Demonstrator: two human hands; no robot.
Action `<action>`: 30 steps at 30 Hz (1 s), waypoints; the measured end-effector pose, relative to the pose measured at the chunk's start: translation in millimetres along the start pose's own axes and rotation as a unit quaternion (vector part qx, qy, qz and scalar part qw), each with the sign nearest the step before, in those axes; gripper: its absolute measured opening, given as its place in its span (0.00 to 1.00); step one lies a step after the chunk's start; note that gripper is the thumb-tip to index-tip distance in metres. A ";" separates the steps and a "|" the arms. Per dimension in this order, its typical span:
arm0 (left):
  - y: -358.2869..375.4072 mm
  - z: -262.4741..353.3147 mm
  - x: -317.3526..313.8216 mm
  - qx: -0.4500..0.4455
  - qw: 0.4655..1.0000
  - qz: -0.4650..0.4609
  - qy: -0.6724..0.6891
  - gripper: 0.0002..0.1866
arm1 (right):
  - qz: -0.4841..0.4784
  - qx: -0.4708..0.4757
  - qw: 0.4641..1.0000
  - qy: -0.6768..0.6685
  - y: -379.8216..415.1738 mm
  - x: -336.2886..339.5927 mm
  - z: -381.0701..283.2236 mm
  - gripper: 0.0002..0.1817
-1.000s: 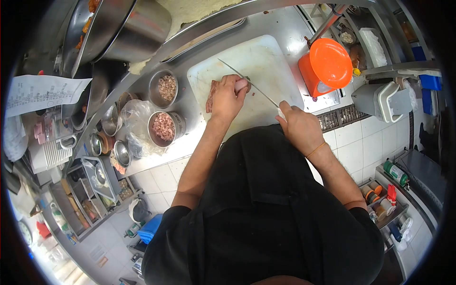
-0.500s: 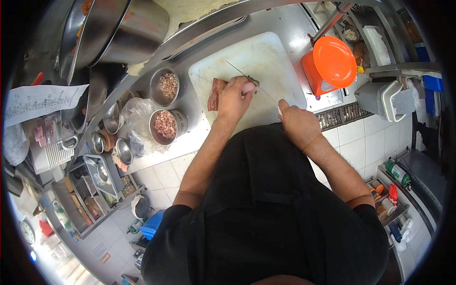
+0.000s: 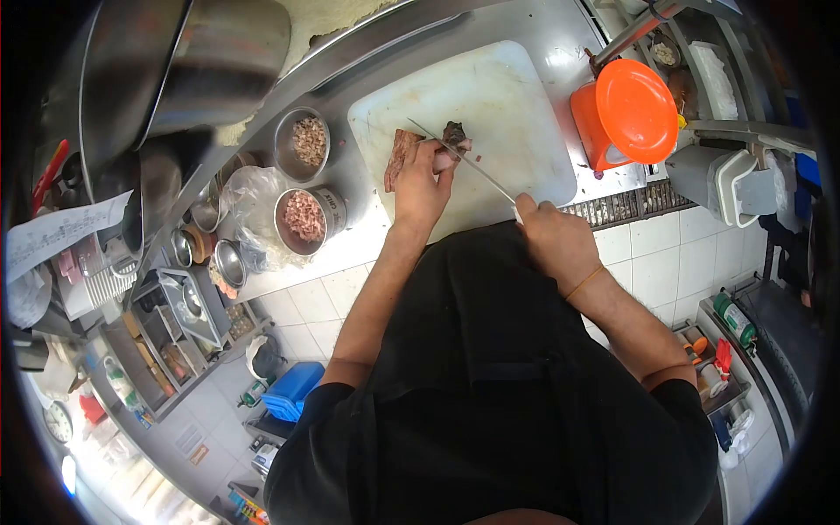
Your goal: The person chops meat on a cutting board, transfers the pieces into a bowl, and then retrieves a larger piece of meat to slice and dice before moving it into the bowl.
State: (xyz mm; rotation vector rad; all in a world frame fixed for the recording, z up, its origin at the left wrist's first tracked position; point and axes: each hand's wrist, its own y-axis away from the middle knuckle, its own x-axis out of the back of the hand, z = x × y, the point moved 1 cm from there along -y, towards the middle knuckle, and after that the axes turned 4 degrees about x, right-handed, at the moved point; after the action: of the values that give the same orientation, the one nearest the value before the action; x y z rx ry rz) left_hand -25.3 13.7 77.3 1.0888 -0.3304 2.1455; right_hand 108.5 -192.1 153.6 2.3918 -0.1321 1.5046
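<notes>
On the white cutting board (image 3: 516, 114), my right hand (image 3: 557, 238) is wrapped round the handle of a long knife (image 3: 486, 178). Its thin blade slants up and left across a piece of meat, passing just beside my left fingertips. My left hand (image 3: 423, 191) grips this pale pink meat piece (image 3: 444, 161), its fingers curled over it and partly hiding it. A dark end of meat (image 3: 454, 133) lies on the far side of the blade. Left of my left fingers rests a reddish-brown slab of meat (image 3: 402, 150).
Two metal containers of diced meat, an upper bowl (image 3: 309, 143) and a lower tin (image 3: 304, 217), stand left of the board. A crumpled plastic bag (image 3: 252, 206) lies beside them. An orange bin (image 3: 639, 109) stands to the right. Large pots (image 3: 219, 70) are at the upper left.
The knife has shifted slightly and its blade shows broader. The dark end of meat is now visible beyond it. My left hand has moved slightly left and down.
</notes>
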 end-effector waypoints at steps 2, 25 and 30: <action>-0.3 -4.0 -4.1 0.006 1.000 -0.001 0.000 0.20 | -0.004 -0.004 1.000 0.020 4.0 -0.8 1.0 0.05; -3.0 -10.1 -4.4 -0.019 0.999 -0.002 0.039 0.23 | -0.030 -0.022 0.999 -0.035 -86.1 -73.1 30.8 0.08; 6.7 -31.6 -7.7 0.007 0.991 0.008 0.133 0.23 | -0.076 -0.024 0.993 -0.091 -102.7 -67.2 39.0 0.11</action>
State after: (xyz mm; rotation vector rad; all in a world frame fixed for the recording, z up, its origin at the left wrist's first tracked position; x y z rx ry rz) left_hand -45.9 21.2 52.4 0.7966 -0.2001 2.2766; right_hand 137.1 -112.7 56.4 2.4367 -0.0246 1.2022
